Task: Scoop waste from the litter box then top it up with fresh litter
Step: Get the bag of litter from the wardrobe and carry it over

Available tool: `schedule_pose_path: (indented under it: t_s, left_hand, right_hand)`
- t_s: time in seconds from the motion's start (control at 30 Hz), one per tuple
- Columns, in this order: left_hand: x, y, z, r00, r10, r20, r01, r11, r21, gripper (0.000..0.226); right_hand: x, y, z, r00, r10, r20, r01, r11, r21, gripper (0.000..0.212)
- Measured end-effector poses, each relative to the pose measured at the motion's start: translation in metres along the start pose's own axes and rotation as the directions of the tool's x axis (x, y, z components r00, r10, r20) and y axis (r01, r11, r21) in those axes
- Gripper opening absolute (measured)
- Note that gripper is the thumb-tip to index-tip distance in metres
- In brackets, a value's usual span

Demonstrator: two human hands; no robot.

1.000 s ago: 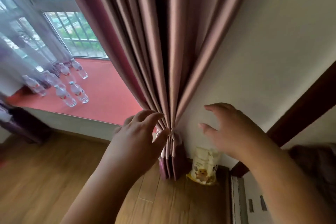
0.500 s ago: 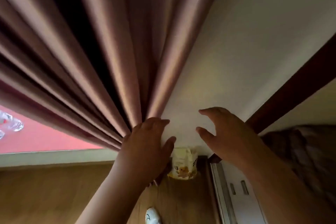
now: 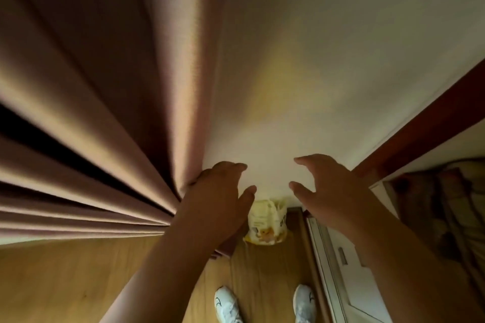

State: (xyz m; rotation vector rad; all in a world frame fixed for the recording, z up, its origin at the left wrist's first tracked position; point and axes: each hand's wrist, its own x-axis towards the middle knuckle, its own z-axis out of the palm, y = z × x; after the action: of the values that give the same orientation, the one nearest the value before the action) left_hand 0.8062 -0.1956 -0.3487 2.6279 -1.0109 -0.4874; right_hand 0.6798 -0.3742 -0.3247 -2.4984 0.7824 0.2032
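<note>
A yellow and white bag of litter (image 3: 266, 224) stands on the wooden floor against the white wall, straight below my two hands. My left hand (image 3: 217, 199) reaches down above its left side, fingers spread and loosely bent, its back against the mauve curtain (image 3: 105, 113). My right hand (image 3: 330, 191) hangs above the bag's right side, fingers spread and holding nothing. Neither hand touches the bag. No litter box or scoop is in view.
The curtain fills the left half and hangs down to the floor (image 3: 65, 283). A dark wooden frame (image 3: 420, 123) and a white panel (image 3: 341, 270) stand at the right. My two white shoes (image 3: 228, 307) are on the floor below the bag.
I have stepped closer to the wall and now look steeply down. The window sill and bottles have left the view, my shoes have come in, and both hands have lowered toward the bag.
</note>
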Motion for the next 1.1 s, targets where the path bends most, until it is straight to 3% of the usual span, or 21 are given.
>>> schedule_pose_path:
  t_s: [0.23,0.57,0.9,1.1]
  left_hand:
    - [0.038,-0.012,0.07,0.988,-0.123,0.096,0.121,0.992,0.023,0.051]
    - [0.099,-0.077,0.251,0.925,-0.223,0.307,0.245,0.969,-0.033,0.05]
    - [0.154,-0.138,0.405,0.871,-0.254,0.42,0.324,0.94,-0.105,0.065]
    - [0.182,-0.155,0.456,0.857,-0.282,0.432,0.394,0.898,-0.195,0.073]
  right_hand:
    - [0.049,0.054,0.075,0.99,-0.039,0.137,0.046,0.998,-0.045,0.059]
    - [0.134,0.142,0.237,0.935,0.013,0.353,0.013,0.997,-0.072,0.071]
    - [0.205,0.202,0.38,0.869,0.044,0.493,0.018,0.992,-0.121,0.08]
    - [0.233,0.228,0.437,0.85,0.169,0.499,-0.139,0.986,-0.096,0.083]
